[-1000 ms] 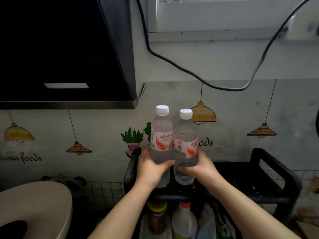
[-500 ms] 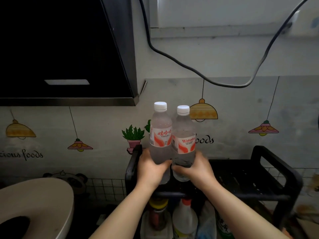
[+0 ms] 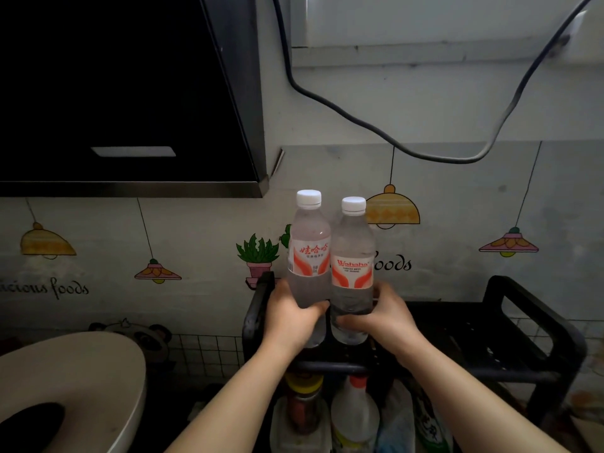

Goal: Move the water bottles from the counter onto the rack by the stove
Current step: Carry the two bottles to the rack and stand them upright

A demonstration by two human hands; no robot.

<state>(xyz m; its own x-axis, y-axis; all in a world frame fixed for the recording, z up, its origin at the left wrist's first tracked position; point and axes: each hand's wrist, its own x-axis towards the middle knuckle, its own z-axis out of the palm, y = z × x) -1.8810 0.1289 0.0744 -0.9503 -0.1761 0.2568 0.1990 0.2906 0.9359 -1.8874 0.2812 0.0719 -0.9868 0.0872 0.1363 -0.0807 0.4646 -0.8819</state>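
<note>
Two clear water bottles with white caps and red-and-white labels stand upright side by side, touching, at the left end of the black rack's top shelf [image 3: 474,331]. My left hand [image 3: 291,318] grips the lower body of the left bottle [image 3: 309,243]. My right hand [image 3: 385,317] grips the lower part of the right bottle [image 3: 353,253]. Whether the bottle bases rest on the shelf or hover just above it is hidden by my hands.
A black range hood [image 3: 130,93] hangs at upper left. A pale round lid or pot [image 3: 72,387] sits at lower left. Several sauce bottles [image 3: 354,416] stand on the rack's lower level. A black cable [image 3: 425,152] droops across the wall.
Both hands have drawn the two bottles closer together and slightly down over the rack's left end; the right bottle's label has turned toward me.
</note>
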